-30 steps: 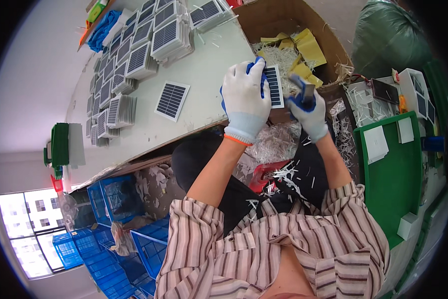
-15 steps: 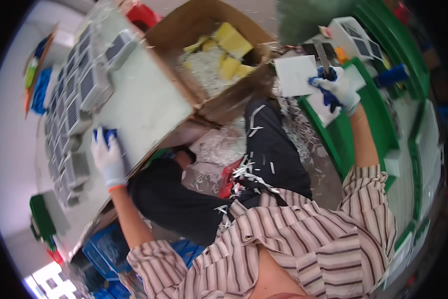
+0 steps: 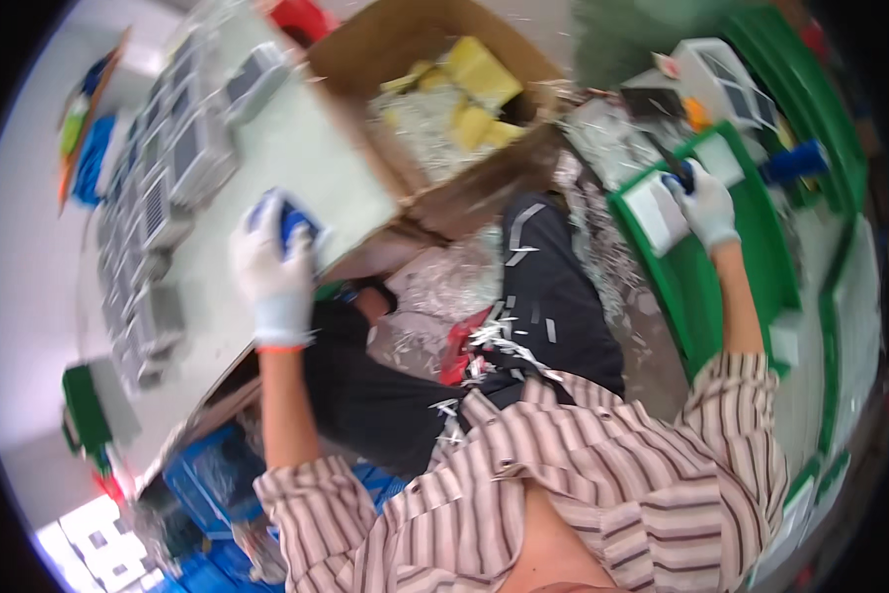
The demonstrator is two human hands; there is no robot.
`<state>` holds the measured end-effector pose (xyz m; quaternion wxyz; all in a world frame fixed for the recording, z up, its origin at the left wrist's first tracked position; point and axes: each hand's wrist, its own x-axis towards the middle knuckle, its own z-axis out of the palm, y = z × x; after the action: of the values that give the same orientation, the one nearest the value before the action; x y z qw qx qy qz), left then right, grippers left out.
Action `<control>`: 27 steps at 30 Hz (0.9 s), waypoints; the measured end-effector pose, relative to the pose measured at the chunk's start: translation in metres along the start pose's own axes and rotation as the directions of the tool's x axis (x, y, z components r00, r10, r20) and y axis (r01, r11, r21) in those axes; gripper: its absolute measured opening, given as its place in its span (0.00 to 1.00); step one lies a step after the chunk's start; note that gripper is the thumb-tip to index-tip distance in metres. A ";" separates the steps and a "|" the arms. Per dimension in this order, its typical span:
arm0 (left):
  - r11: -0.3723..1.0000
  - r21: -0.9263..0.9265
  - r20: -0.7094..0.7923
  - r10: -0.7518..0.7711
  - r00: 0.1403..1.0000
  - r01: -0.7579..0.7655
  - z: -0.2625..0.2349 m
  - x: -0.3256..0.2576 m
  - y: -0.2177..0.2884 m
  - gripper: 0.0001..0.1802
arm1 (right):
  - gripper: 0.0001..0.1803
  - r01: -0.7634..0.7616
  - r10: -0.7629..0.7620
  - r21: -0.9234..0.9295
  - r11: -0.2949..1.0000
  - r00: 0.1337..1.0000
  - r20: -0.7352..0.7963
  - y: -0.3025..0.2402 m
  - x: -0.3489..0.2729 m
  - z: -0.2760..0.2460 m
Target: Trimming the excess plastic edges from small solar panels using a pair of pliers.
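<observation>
2 gloved hands are in view, 1 on each side of the body. In the green tray (image 3: 696,296) lie 2 white squares: 1 white square (image 3: 652,215) just beside the right hand's fingers, and 1 more (image 3: 713,160) farther up. 1 small white block (image 3: 788,338) is at the tray's lower right edge. Across the tabletop (image 3: 316,148), panel stacks (image 3: 192,158) stand in tight rows, too blurred to count surely; 1 stack (image 3: 254,81) is set apart toward the far end.

The right hand (image 3: 709,206) is over the tray, its forearm running up from the striped sleeve. Its grip is closed around 1 dark tool (image 3: 677,166), which points up and leftward. The left hand (image 3: 274,272) is over the tabletop near its right edge, forearm nearly upright, fingers bent and the glove's blue side turned inward; blur hides whether that grip is closed on anything, so I cannot tell.

Between the hands, 2 dark-trousered legs (image 3: 558,287) take up the space, with white slivers (image 3: 504,341) scattered on the lap. Beyond them, 1 cardboard box (image 3: 464,205) stands against the tabletop's edge, holding yellow pieces (image 3: 484,71) and pale clippings (image 3: 424,143). Past the tray are 1 blue cylinder (image 3: 797,162) and 1 white container (image 3: 716,74) with dark panels in it.
</observation>
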<state>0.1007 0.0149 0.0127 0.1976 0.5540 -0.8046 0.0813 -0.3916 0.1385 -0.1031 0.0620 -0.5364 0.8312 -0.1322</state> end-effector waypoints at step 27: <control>0.986 -0.162 -0.215 -0.009 0.977 -0.027 0.034 0.022 0.084 0.18 | 0.17 0.254 -0.167 0.915 0.314 0.963 -0.210 -0.301 -0.064 0.090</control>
<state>0.0089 0.0151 -0.0022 0.3277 0.5203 -0.7850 0.0751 -0.0797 0.0654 -0.1058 0.3077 -0.5020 0.5300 -0.6103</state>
